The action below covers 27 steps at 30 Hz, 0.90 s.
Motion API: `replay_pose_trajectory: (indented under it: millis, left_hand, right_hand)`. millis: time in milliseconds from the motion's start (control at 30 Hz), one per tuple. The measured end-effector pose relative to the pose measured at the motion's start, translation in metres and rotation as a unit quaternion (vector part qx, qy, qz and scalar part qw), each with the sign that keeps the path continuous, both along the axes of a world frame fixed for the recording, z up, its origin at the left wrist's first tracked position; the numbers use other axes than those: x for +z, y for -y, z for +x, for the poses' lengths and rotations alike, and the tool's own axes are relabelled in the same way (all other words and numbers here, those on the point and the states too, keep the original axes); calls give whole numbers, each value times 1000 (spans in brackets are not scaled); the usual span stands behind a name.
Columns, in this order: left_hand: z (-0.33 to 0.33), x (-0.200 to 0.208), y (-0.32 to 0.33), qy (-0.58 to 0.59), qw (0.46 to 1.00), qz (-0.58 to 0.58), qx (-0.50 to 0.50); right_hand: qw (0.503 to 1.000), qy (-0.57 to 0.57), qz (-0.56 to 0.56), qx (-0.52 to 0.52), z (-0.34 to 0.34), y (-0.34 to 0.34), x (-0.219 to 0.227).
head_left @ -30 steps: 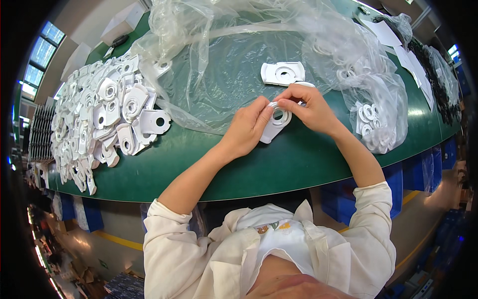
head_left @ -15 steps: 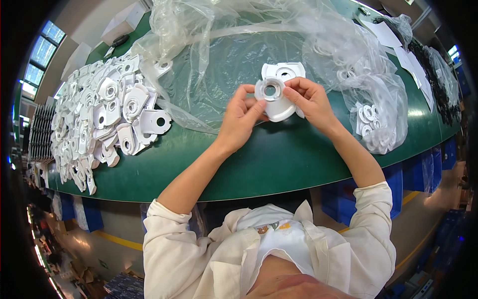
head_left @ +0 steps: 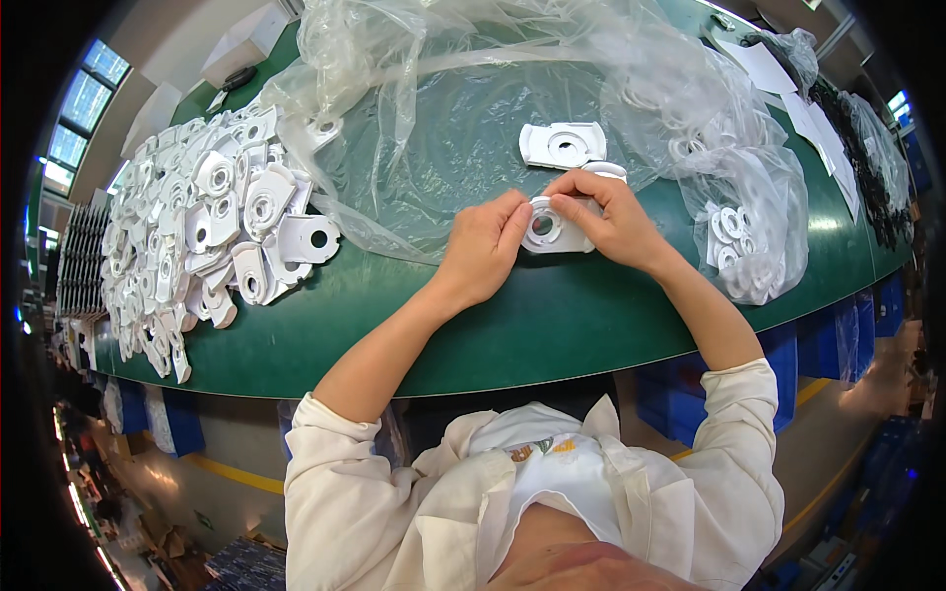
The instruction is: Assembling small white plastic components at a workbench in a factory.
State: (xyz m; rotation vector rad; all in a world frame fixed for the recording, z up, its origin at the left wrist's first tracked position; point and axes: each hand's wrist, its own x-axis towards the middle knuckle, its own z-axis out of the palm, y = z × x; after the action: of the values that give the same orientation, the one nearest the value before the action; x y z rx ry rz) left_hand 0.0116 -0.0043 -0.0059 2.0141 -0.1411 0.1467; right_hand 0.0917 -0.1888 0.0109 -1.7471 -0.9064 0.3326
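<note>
A white plastic part (head_left: 562, 239) with a round hole and a raised ring lies between my two hands, low over the green table. My left hand (head_left: 480, 246) is closed on its left edge, thumb beside the ring. From the other side, my right hand (head_left: 613, 222) grips it, with the fingers bent over its top and right. Just beyond, a second white plastic part (head_left: 564, 146) of like shape lies flat. A further white piece (head_left: 605, 169) shows only in part behind my right fingers.
To the left is a big heap of white plastic parts (head_left: 222, 212). A clear plastic sheet (head_left: 434, 108) covers the table's far middle. White rings (head_left: 727, 234) lie in a clear bag (head_left: 764, 281) on the right. Blue bins (head_left: 665, 394) stand under the table edge (head_left: 552, 382).
Both hands have lowered the part slightly toward the table, and it has turned, its wide end now to the right. The parts beyond are less covered.
</note>
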Motion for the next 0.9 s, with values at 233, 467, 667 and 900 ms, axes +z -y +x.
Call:
replay_pose_trajectory:
  millis: [233,467,667,900]
  left_hand:
    - [4,8,0,-6,999,43,14]
    - [-4,-7,10,27,993,-119,6]
    - [-12,7,15,39,996,74,-11]
    - [-9,12,1,-8,994,94,-47]
  right_hand:
    - [999,-48,4,-7,1,-1,-1]
    - [960,-198,189,-59,-1,-11,-16]
    - [964,-190,161,-94,0,-5,-19]
    - [995,68,-4,-78,1,-1,-4]
